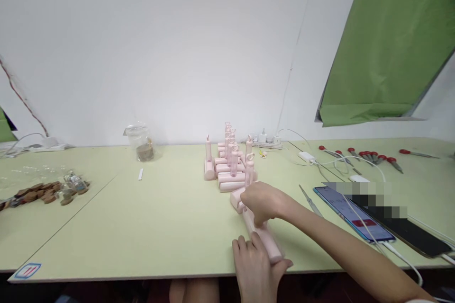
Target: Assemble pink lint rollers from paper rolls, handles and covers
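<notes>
A pink cylinder [273,249] lies slanted on the table near its front edge. Around its near end is my left hand [250,262], thumb at the bottom and fingers along the side. My right hand [265,201] is closed over the far end, its curled fingers hiding that part. Just past my right knuckles another short pink piece [236,199] lies on the table; whether it joins the cylinder I cannot tell. Farther back, several pink cylinders [231,177] lie stacked. Among them slim pink tubes [234,162] with loop tops stand upright.
Phones [355,215] with white cables lie at right, near a thin metal tool [310,200]. Red-ended tools [394,164] and a power strip [265,144] are farther back. At left are a clear bag [140,139], a white strip [141,174] and brown corks [39,191].
</notes>
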A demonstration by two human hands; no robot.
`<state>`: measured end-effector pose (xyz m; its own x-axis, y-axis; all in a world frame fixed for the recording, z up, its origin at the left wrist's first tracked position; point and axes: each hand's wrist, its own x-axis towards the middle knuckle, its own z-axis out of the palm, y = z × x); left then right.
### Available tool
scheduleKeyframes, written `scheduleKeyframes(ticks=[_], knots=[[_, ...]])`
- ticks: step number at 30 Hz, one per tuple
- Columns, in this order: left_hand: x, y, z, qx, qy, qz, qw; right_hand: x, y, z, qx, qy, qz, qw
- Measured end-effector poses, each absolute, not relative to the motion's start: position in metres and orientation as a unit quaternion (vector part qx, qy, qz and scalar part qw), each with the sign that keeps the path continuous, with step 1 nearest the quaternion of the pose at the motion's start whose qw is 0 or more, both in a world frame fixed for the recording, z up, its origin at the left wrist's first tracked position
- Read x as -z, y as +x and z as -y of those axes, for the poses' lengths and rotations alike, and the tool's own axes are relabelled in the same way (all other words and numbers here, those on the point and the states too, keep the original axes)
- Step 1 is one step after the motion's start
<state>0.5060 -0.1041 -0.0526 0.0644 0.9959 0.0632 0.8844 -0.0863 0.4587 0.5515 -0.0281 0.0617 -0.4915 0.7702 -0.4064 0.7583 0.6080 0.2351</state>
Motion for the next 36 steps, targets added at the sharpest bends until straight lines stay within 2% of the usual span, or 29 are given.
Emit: scheduleKeyframes(ticks=[3,5,8,11,14,16,19,22,28,32,36], knots=[[0.058,0.503,0.107,-0.229,0.709,-0.658,0.109,-0.062,0.551,0.030,-0.022,0.447,-0.863,0.232],[0.061,0.497,0.108,-0.254,0.705,-0.654,0.104,-0.067,0.550,0.030,0.019,0.464,-0.858,0.221],[0.061,0.480,0.107,-0.259,0.712,-0.647,0.087,-0.081,0.561,0.027,0.206,0.487,-0.825,0.203],[0.054,0.455,0.097,-0.243,0.741,-0.621,0.080,-0.098,0.592,0.019,0.414,0.430,-0.780,0.187],[0.046,0.426,0.079,-0.241,0.786,-0.556,0.125,-0.105,0.635,0.000,0.513,0.361,-0.770,0.117],[0.042,0.411,0.065,-0.235,0.808,-0.514,0.166,-0.097,0.662,-0.023,0.486,0.384,-0.785,-0.012],[0.039,0.399,0.047,-0.213,0.822,-0.491,0.197,-0.067,0.691,-0.071,0.275,0.515,-0.773,-0.247],[0.041,0.397,0.033,-0.193,0.824,-0.496,0.194,-0.024,0.706,-0.120,0.195,0.578,-0.745,-0.270],[0.057,0.385,0.017,-0.159,0.807,-0.529,0.208,0.050,0.713,-0.180,0.083,0.645,-0.720,-0.243],[0.055,0.378,0.014,-0.269,0.755,-0.557,0.218,0.070,0.717,-0.198,0.057,0.668,-0.703,-0.238],[0.032,0.401,0.017,-0.422,0.723,-0.469,0.280,0.071,0.716,-0.200,0.045,0.677,-0.689,-0.255]])
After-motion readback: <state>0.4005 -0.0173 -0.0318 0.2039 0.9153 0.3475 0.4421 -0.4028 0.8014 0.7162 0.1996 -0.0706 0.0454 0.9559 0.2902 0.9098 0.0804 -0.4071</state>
